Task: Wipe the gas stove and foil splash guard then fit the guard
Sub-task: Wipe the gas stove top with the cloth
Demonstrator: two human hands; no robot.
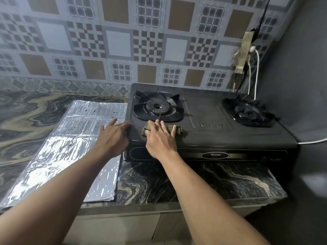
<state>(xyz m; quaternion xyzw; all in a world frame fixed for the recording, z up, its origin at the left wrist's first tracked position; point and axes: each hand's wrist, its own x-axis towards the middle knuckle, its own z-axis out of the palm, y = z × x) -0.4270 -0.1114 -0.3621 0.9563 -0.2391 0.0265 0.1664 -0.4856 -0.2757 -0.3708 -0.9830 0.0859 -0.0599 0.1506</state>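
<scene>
A black two-burner gas stove (208, 119) sits on the marbled counter against the tiled wall. My right hand (160, 138) lies flat, fingers spread, pressing a crumpled green cloth (177, 130) onto the stove top just in front of the left burner (157, 106). My left hand (113, 136) rests with straight fingers on the stove's front left corner. The silver foil splash guard (70, 149) lies flat and unfolded on the counter to the left of the stove, its surface dotted with small dark spots.
The right burner (249, 111) stands near the grey side wall. A wall socket (245, 52) with white cables (256, 76) hangs behind the stove's right end; another white cable (313, 141) runs along the counter at the right. The counter's front edge (159, 202) is close below.
</scene>
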